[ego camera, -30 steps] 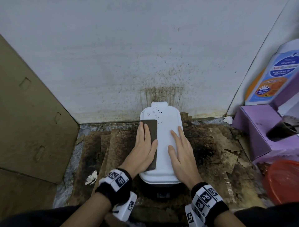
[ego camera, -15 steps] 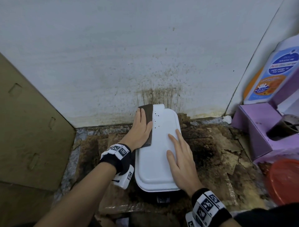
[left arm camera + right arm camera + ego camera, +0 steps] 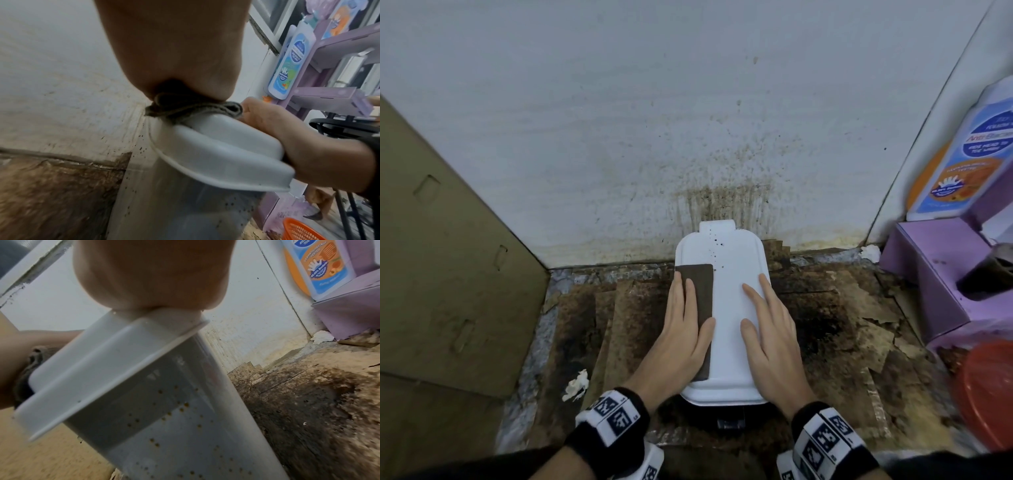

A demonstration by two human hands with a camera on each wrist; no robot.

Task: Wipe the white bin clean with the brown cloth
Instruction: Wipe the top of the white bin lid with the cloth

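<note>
The white bin [image 3: 726,308] stands against the stained wall, its lid facing up with dark specks near the far end. A folded brown cloth [image 3: 700,286] lies along the lid's left side. My left hand [image 3: 683,329] presses flat on the cloth with straight fingers. My right hand [image 3: 767,329] rests flat on the lid's right side, fingers straight. In the left wrist view the cloth [image 3: 191,108] is squeezed between my palm and the lid [image 3: 216,155]. The right wrist view shows the bin's speckled side [image 3: 164,426] under my palm.
A brown cardboard sheet [image 3: 448,274] leans on the left. Dirty cardboard [image 3: 842,325] covers the floor. A purple box [image 3: 941,274] with a soap bottle [image 3: 969,150] stands at right, an orange basket [image 3: 986,394] in front of it. A paper scrap [image 3: 576,385] lies left of the bin.
My left hand has drawn the cloth back from the lid's far left corner toward me along the left side. The right hand has stayed on the lid.
</note>
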